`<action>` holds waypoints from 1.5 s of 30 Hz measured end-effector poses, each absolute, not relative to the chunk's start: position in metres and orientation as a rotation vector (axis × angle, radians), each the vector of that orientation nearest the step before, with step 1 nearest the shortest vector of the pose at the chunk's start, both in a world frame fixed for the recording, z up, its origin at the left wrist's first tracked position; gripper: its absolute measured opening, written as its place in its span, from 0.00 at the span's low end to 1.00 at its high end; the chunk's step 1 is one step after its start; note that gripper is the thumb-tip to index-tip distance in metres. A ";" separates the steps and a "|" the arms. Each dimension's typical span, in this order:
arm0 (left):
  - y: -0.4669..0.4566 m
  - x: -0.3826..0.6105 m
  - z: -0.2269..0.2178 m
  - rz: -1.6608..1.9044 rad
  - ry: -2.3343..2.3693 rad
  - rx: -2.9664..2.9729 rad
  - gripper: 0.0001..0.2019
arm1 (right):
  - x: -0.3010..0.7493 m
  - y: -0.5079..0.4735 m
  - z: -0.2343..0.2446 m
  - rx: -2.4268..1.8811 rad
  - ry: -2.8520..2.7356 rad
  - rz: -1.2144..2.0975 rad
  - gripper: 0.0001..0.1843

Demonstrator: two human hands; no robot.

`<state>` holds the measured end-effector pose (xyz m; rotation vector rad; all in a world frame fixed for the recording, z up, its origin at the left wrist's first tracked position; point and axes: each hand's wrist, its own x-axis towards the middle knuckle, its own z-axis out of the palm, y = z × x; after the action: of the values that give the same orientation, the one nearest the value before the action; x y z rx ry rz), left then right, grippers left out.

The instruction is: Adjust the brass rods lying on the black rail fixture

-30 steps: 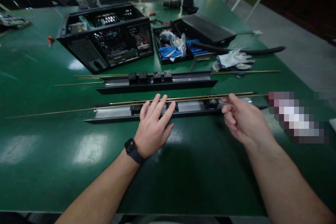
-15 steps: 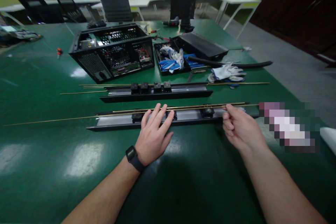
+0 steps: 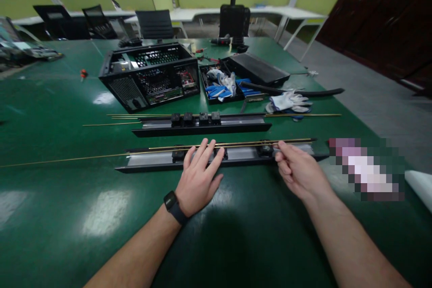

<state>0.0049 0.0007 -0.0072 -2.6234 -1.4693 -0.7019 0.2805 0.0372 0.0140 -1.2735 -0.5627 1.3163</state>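
Observation:
My left hand (image 3: 199,173), with a black watch on the wrist, lies flat with fingers spread on the near black rail (image 3: 151,161), which carries small black blocks. My right hand (image 3: 297,168) is closed in a pinch on a thin brass rod (image 3: 101,156) that runs along the top of this rail and sticks out far to the left. A second black rail (image 3: 236,125) with several black blocks lies parallel just behind, with more brass rods (image 3: 303,115) along it.
A green table (image 3: 67,216) holds an open black computer case (image 3: 148,74), a black tray with blue-and-white gloves (image 3: 221,83), a flat black panel (image 3: 258,68), white gloves (image 3: 288,101) and a black hose (image 3: 313,92). Office chairs and desks stand behind.
My right hand has slid left along the near rail with the brass rod pinched, and the rod sticks out further left. The left hand stays flat. The view has tilted up.

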 end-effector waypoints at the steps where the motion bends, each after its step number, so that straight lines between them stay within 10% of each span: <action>1: 0.001 0.005 -0.007 -0.704 -1.471 -2.623 0.31 | 0.281 0.037 0.014 -1.280 -0.553 1.320 0.15; 45: -0.001 0.005 -0.004 -0.740 -1.458 -2.617 0.32 | 0.279 0.032 0.013 -1.253 -0.680 1.279 0.19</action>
<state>0.0051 -0.0009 -0.0042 -2.6174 -1.4582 -0.7404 0.2788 0.0324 0.0129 -1.2532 -0.6795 1.2788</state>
